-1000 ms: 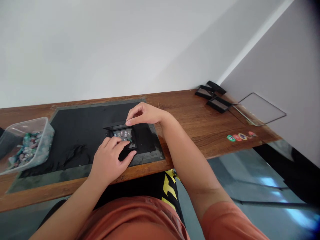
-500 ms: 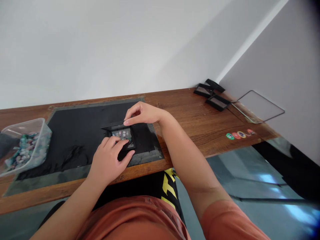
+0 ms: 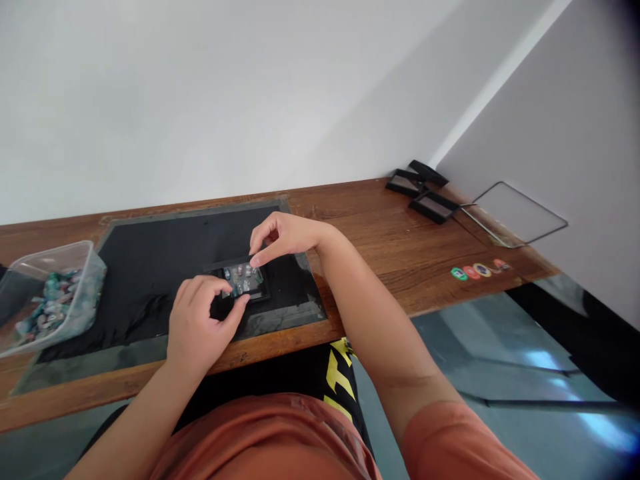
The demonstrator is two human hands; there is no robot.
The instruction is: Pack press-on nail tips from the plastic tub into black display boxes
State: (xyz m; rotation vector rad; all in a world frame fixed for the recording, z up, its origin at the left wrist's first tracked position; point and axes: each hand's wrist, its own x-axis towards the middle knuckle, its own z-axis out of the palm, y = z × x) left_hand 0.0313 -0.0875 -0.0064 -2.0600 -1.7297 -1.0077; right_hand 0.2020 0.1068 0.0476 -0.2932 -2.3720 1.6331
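A small flat black case [image 3: 266, 291] lies on the dark mat, with several shiny little pieces [image 3: 241, 272] in it, some clear and some bluish; their kind is too small to tell. My left hand [image 3: 197, 320] is at the case's near left corner. Its fingers are curved, the index fingertip over the left part and the thumb by the near edge, with a gap between them. My right hand [image 3: 283, 239] reaches in from the right, thumb and fingers pinched at the far right edge of the case.
A clear plastic tub [image 3: 83, 297] of small teal, pink and white pieces stands at the left. Black boxes [image 3: 434, 205] lie by the wall at the right, near a thin wire frame [image 3: 533, 237]. Round stickers [image 3: 471, 272] sit near the right front edge of the wooden table [image 3: 360, 220].
My left hand has drawn back left, off the middle of the case, uncovering more pieces. The tilted black edge at the far side now appears lower. My right hand has come slightly nearer.
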